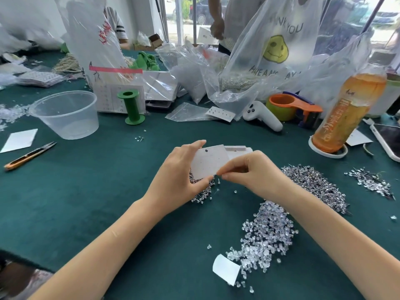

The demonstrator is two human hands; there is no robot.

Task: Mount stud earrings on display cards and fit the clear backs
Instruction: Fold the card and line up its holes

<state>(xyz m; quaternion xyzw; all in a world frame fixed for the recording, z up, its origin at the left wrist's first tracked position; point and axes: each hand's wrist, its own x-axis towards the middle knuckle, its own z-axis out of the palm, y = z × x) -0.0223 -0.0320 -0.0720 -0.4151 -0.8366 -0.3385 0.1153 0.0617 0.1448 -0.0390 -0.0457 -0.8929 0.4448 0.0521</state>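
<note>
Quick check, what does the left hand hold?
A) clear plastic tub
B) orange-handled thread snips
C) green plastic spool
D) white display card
D: the left hand grips the white display card by its edges above the green table, while the right hand pinches at its lower corner.

Bare counter (pixel 91 191) on the L gives open passage; R blocked by clear backs (pixel 266 232), stud heaps (pixel 313 185), bottle (pixel 346 113).
</note>
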